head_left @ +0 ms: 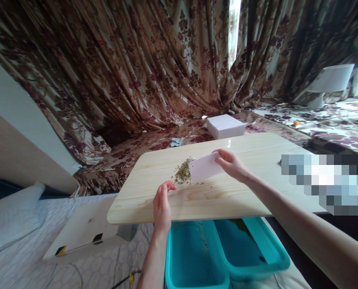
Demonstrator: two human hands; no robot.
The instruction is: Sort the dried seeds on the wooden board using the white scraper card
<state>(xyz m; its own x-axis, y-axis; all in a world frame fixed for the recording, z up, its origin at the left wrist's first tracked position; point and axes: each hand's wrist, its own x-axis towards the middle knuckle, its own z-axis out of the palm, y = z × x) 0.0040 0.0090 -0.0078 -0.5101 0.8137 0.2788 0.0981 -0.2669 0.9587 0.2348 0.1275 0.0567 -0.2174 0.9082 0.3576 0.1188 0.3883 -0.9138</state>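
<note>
My right hand (pixel 228 161) grips a flat white card (pixel 207 166) by its right end, with the thumb on top. A small hole shows near the card's left corner. The card's left edge meets a spread pile of small greenish-brown grains (pixel 183 171) on a pale wooden table (pixel 242 194). My left hand (pixel 163 200) is at the table's near edge, just below and left of the pile. Its fingers are lightly curved, and I see nothing in them. Some loose grains lie scattered below the card.
Under the table's near edge stand two turquoise tubs (pixel 197 257), the right one with dark contents. A white box (pixel 226 126) sits behind the table, and a folded light cloth (pixel 176 142) lies left of it. A white carton (pixel 82 228) rests on the bed at left.
</note>
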